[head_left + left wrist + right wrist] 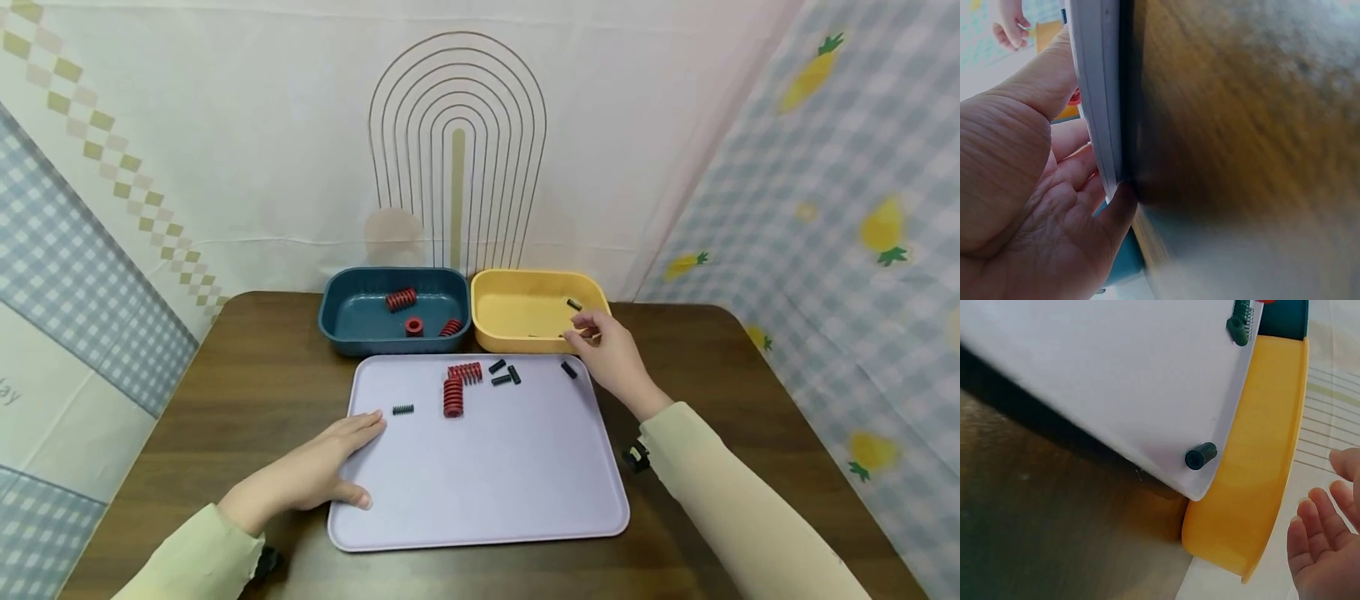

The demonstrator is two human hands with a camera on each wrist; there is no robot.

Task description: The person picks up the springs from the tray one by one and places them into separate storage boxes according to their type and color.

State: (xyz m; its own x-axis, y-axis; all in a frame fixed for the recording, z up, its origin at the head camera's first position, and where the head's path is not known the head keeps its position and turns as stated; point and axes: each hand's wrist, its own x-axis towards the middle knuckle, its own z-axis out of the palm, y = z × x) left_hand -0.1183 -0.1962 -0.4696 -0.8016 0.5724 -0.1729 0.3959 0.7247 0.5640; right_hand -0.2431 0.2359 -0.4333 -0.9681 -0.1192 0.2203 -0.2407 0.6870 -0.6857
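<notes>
My right hand (606,348) is over the front right of the yellow bin (517,343), thumb and fingers apart in the right wrist view with nothing visible between them. A small dark spring (573,305) lies inside that bin beyond the fingertips. Below the hand, a dark green spring (569,369) sits in the tray's back right corner. My left hand (322,462) rests at the left edge of the lilac tray (517,467), fingers extended along the rim. Close to its fingertips lies a thin green spring (402,409).
Two thick red springs (453,397) lie near the tray's back middle, beside several small green springs (501,380). Behind the tray, a blue bin (352,343) holds red springs (401,300) and adjoins the yellow one. A patterned cloth hangs behind the wooden table (225,375).
</notes>
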